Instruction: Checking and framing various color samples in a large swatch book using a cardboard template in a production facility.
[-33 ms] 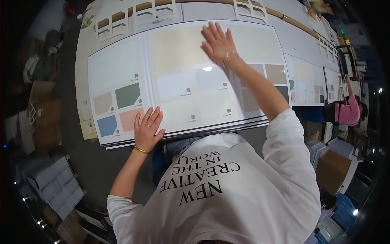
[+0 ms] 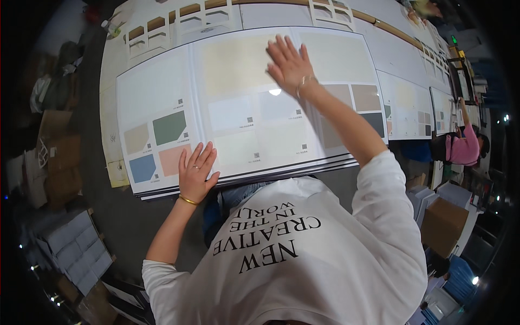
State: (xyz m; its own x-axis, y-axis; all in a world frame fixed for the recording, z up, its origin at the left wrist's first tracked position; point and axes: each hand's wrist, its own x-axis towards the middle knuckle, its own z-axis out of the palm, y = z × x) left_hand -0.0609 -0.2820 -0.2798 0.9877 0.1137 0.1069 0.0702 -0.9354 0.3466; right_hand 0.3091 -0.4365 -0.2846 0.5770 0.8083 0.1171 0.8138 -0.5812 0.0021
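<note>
A large white colour sample board (image 2: 227,146) lies unfolded in panels on the table before me, on top of a stack of similar boards. Its panels bear cream, pale, green, blue, pink, tan and grey swatches, each with small printed marks. My right hand (image 2: 290,64) reaches far across, resting flat with fingers stretched on or just over the big cream swatch (image 2: 233,62) near the fold by the right panel. At the near edge, my left hand (image 2: 197,170) lies open, fingers spread beside the pink swatch (image 2: 173,160). Neither hand grips anything.
White cut-out frames (image 2: 206,20) stand along the table's far side, near a long brown strip (image 2: 379,23). More sample boards (image 2: 409,105) lie rightward, where a person in pink (image 2: 465,146) works. A cardboard box (image 2: 444,226) and stacked white packs (image 2: 81,249) flank me.
My right hand has slid slightly toward me over the board, still flat. My left hand stays in place on the near edge.
</note>
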